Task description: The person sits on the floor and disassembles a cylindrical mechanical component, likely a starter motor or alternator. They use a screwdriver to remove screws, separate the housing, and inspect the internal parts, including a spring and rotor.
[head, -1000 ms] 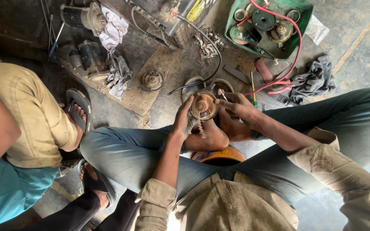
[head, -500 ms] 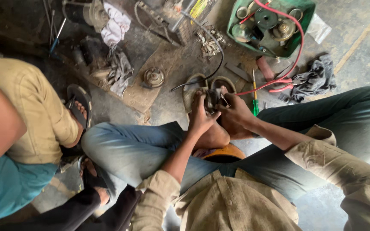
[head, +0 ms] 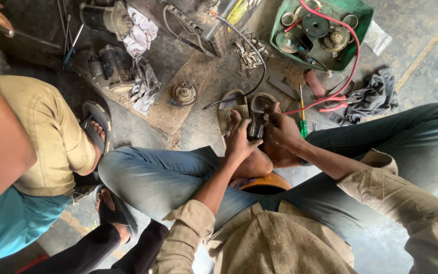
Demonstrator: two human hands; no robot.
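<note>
I sit on the floor with my legs in blue jeans crossed. Both hands meet above my feet on a small dark metal motor part [head: 256, 127]. My left hand [head: 239, 138] grips its left side, fingers wrapped around it. My right hand [head: 281, 129] holds its right side and top. The part is seen edge-on and is mostly hidden by my fingers. My bare feet [head: 259, 161] lie just under it, resting near a pair of sandals [head: 236, 107].
A green tray [head: 362, 20] with round metal parts and red cable [head: 348, 76] sits far right. A green-handled screwdriver [head: 302, 122], grey rag [head: 373, 96], round rotor piece [head: 184, 93] on cardboard, greasy motors [head: 107, 61]. Another person in a tan shirt [head: 41, 132] squats left.
The round brass-coloured part I held face-up has been turned edge-on and now looks dark. My hands closed tighter around it. The view shifted slightly down.
</note>
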